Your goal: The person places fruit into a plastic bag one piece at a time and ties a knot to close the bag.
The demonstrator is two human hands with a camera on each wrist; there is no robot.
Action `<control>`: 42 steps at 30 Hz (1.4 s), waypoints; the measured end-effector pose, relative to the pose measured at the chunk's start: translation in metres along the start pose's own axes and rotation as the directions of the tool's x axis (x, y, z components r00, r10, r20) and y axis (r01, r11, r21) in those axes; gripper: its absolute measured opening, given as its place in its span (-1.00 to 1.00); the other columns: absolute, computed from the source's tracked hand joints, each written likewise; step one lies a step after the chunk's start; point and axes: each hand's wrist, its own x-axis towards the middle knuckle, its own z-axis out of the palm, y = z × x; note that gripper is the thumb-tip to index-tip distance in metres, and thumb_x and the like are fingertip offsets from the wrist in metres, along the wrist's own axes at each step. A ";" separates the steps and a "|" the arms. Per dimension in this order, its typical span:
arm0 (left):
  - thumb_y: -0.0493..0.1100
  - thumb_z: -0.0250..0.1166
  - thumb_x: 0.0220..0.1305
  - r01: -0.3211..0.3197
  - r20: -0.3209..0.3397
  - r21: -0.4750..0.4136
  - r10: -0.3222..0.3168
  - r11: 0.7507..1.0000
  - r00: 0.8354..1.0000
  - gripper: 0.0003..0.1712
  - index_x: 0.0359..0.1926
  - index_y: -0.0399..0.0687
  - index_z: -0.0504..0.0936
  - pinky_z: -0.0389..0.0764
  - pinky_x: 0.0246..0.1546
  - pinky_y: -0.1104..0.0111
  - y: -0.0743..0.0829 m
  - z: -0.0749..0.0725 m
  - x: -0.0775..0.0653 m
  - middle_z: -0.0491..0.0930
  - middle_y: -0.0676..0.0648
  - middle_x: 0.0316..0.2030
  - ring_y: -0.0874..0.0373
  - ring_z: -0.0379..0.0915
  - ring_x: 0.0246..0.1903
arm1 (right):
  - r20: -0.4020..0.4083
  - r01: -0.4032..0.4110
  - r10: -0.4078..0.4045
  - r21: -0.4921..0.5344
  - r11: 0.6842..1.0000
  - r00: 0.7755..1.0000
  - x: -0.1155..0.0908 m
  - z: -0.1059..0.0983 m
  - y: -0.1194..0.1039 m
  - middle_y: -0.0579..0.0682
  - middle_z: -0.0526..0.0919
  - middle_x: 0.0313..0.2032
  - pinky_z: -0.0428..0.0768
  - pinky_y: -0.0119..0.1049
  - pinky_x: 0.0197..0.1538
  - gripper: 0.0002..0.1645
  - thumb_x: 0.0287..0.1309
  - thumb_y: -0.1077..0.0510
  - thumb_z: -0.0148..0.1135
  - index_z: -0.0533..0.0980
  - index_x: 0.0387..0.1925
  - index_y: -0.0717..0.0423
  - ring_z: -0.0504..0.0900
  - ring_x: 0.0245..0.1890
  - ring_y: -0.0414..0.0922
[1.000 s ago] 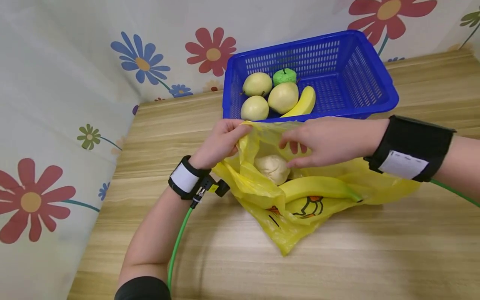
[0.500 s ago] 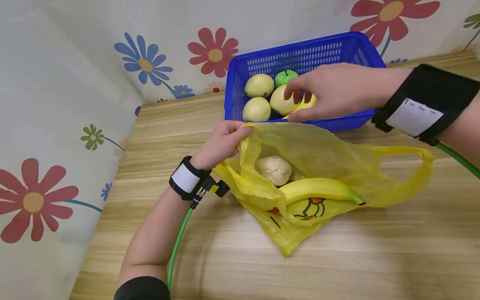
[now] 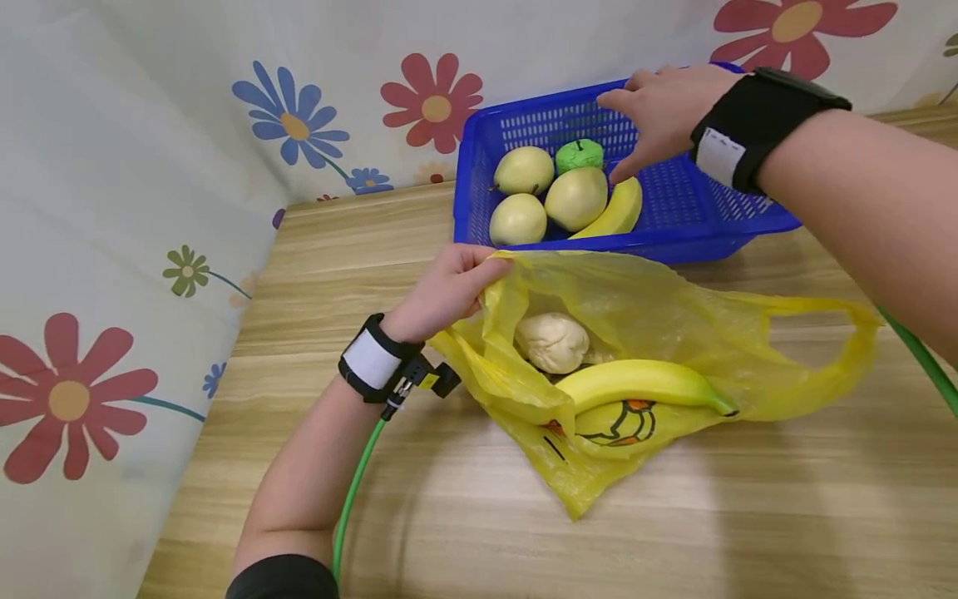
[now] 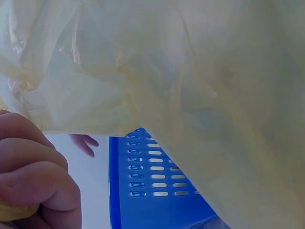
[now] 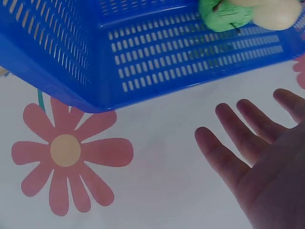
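Note:
My left hand point(image 3: 452, 287) grips the rim of a yellow plastic bag point(image 3: 659, 312) at its upper left; in the left wrist view its curled fingers point(image 4: 38, 183) show beside the translucent film. Inside the bag's mouth lie a wrinkled cream-coloured round thing point(image 3: 554, 343) and a banana point(image 3: 636, 384). Fingers spread and holding nothing, my right hand point(image 3: 666, 108) hovers over the back of a blue basket point(image 3: 699, 241). Nearest to it are a green apple-like fruit point(image 3: 580, 155) with a dark stem, a pale pear point(image 3: 576, 200) and another banana point(image 3: 624, 206).
Two more pale pears sit at the basket's left, one behind point(image 3: 524, 170) and one in front point(image 3: 518, 220). The bag's loose handle loop point(image 3: 861, 349) lies to the right on the wooden table point(image 3: 419, 516). A flower-patterned sheet point(image 3: 187, 125) rises behind the basket.
My right hand has come out of the bag's mouth, empty, and moved up and away to the back of the basket, its fingers spreading. My left hand keeps its grip on the bag.

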 end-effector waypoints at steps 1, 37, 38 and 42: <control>-0.20 0.05 0.47 -0.001 -0.001 -0.002 0.001 1.000 1.000 -0.57 -0.62 -0.14 0.29 0.01 -0.70 0.43 -0.001 0.000 -0.001 0.10 0.04 -0.73 0.20 -0.05 -0.80 | -0.009 0.003 -0.003 0.002 1.000 1.000 0.004 0.000 -0.002 0.51 0.04 0.31 0.19 0.36 0.19 0.24 0.05 -0.25 0.34 -0.10 0.47 0.28 0.11 0.26 0.48; -0.23 0.02 0.46 -0.001 0.029 -0.049 0.002 0.999 1.000 -0.58 -0.62 -0.13 0.31 0.04 -0.70 0.45 -0.006 0.007 -0.003 0.15 0.05 -0.72 0.23 -0.02 -0.79 | 0.151 0.145 -0.184 0.237 0.961 0.971 0.046 0.056 -0.003 0.48 0.26 0.06 0.44 0.15 -0.05 -0.03 0.01 -0.10 0.34 0.15 0.33 0.25 0.39 -0.01 0.32; -0.22 0.02 0.46 0.002 0.030 -0.049 0.000 0.999 1.000 -0.58 -0.62 -0.13 0.32 0.04 -0.70 0.45 -0.005 0.007 -0.003 0.15 0.05 -0.72 0.23 -0.02 -0.79 | 0.144 0.141 -0.177 0.233 0.962 0.974 0.044 0.054 -0.001 0.47 0.27 0.05 0.44 0.14 -0.06 -0.03 0.01 -0.10 0.34 0.14 0.33 0.24 0.39 -0.02 0.32; -0.22 0.03 0.46 0.012 0.029 -0.054 -0.010 0.998 1.000 -0.58 -0.61 -0.14 0.32 0.04 -0.70 0.44 -0.003 0.008 -0.002 0.14 0.05 -0.72 0.23 -0.03 -0.79 | 0.110 0.111 -0.138 0.219 0.969 0.984 0.032 0.040 0.006 0.45 0.27 0.03 0.44 0.15 -0.07 -0.03 0.04 -0.11 0.34 0.13 0.32 0.26 0.38 -0.04 0.32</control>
